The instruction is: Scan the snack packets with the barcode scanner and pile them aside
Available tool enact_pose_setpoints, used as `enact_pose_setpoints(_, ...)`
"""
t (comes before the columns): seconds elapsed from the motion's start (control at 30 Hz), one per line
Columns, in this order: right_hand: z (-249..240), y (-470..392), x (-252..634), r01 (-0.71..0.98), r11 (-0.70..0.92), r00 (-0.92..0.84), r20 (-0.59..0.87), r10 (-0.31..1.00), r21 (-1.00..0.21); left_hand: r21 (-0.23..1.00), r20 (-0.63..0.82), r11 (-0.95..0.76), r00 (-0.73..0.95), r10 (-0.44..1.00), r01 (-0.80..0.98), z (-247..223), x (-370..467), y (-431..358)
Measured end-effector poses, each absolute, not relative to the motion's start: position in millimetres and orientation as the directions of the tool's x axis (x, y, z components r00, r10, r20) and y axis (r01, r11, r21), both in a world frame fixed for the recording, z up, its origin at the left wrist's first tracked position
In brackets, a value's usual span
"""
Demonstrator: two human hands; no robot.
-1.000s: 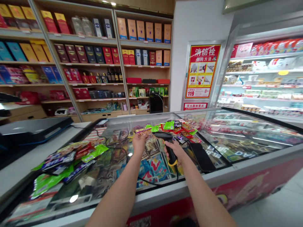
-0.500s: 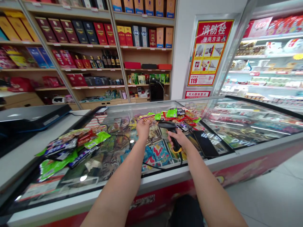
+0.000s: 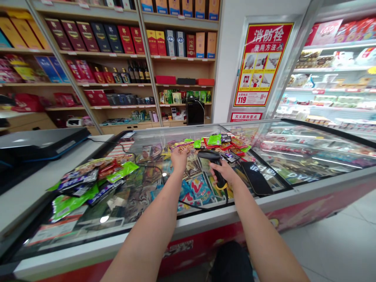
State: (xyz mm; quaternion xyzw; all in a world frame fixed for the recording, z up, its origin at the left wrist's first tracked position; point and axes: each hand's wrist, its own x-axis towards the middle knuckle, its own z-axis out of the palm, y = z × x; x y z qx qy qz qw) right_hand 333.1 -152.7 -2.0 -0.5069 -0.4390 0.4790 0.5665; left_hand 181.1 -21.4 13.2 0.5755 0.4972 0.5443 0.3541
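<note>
Snack packet (image 3: 185, 146) is pinched in the left hand (image 3: 178, 158), long side roughly left-right, just far-left of the scanner (image 3: 209, 155) that the right hand's (image 3: 222, 172) wrapped around.

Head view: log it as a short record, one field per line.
Left hand: holds a packet
Right hand: grips a scanner
Left pile: mixed packets, some green
Far pile: packets beyond the scanner
Black slab: flat, right of the right hand
Surface: glass-topped freezer
Wall: red-and-yellow sign
</note>
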Motion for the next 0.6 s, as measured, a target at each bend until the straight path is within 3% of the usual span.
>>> enact_pose_setpoints(0.37,-0.8,-146.7,326.6,-0.152,0.006,0.115,-0.012,0.993,-0.988,0.930,0.253,-0.212,-0.107,0.961,0.301,6.3,176.4,-19.6)
enact_pose_setpoints(0.6,17.7,-126.9,296.1,-0.233,-0.043,-0.060,-0.029,0.998,-0.972,0.908,0.314,-0.234,-0.193,0.930,0.348,17.8,116.4,-21.9)
